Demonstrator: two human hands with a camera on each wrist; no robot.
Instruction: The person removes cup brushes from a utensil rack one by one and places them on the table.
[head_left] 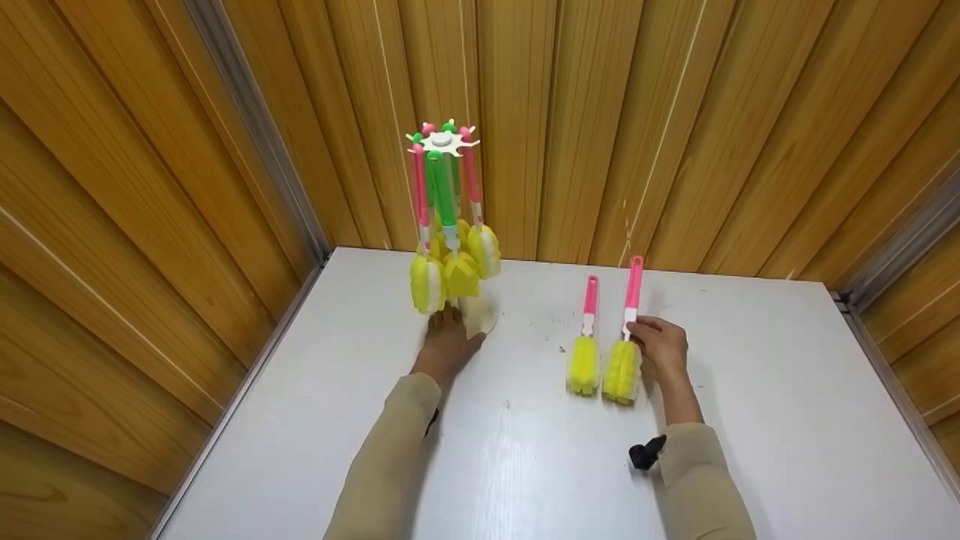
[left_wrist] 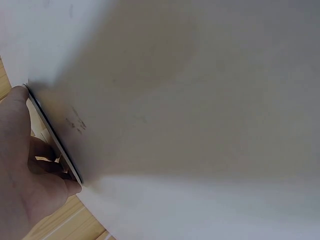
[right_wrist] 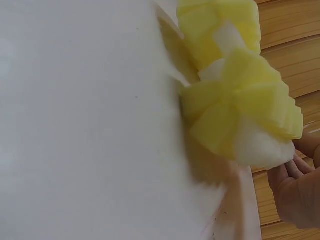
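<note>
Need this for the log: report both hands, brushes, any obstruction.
Left hand grips stand base. Right hand pinches pink-handled brush at its neck. Second pink-handled brush between that one and the stand, possible obstacle.

I can read no text, label, brand, number or sign in any of my three views: none on the brushes (head_left: 584, 352), the white stand (head_left: 441, 139), the table (head_left: 787, 390) or the wood-patterned walls (head_left: 517, 135).

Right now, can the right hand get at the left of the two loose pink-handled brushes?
Probably not directly: the right hand is holding the right brush, which sits between it and the left brush.
</note>
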